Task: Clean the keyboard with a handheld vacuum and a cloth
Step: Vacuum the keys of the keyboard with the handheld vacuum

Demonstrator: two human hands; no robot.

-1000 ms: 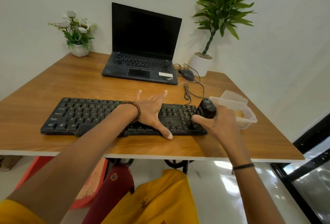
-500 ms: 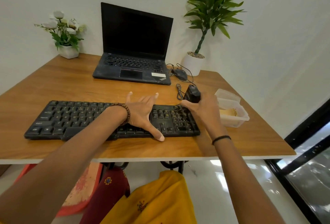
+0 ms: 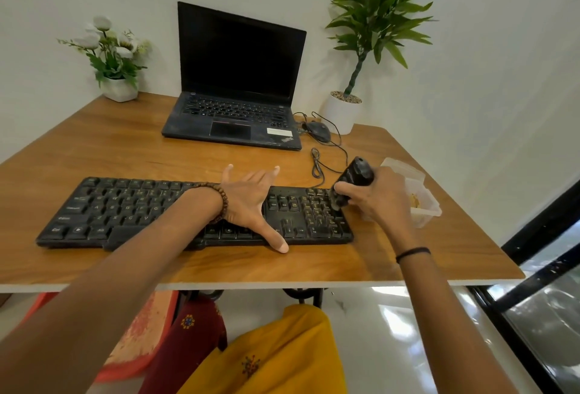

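A long black keyboard lies across the front of the wooden desk. My left hand rests flat on its middle with fingers spread, the thumb reaching over the front edge. My right hand grips a small black handheld vacuum, tilted with its lower end on the number pad at the keyboard's right end. No cloth is in view.
An open black laptop stands behind the keyboard, with a wired mouse and its cable to the right. A clear plastic container sits by my right hand. A flower pot and a potted plant stand at the back.
My right hand has carried the vacuum from the keyboard's front right corner toward the upper part of the number pad. My left hand stays flat on the keys.
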